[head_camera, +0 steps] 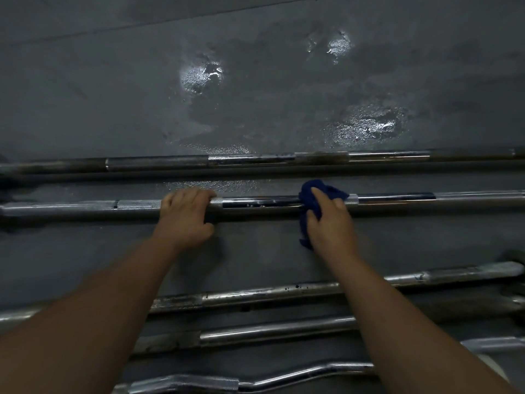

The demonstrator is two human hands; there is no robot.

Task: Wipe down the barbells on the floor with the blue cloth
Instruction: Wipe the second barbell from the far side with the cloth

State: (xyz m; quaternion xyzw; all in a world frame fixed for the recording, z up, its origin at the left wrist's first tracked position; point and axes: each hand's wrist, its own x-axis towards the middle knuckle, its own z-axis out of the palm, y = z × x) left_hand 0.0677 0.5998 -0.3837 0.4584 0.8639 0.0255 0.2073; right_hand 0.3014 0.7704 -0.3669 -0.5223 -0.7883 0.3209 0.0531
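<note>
Curl bar (284,378) nearest, barbell (264,202) lying left-right, hands (186,216) gripping, blue cloth (308,204)

head view, steeply downward, near floor (85,95)

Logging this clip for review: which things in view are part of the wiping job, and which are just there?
Part of the job:
- blue cloth, in the right hand
- bar being wiped, steadied by the left hand
- far bar
- near bars
- curved bar

Just there:
- wet patches on the floor
</note>
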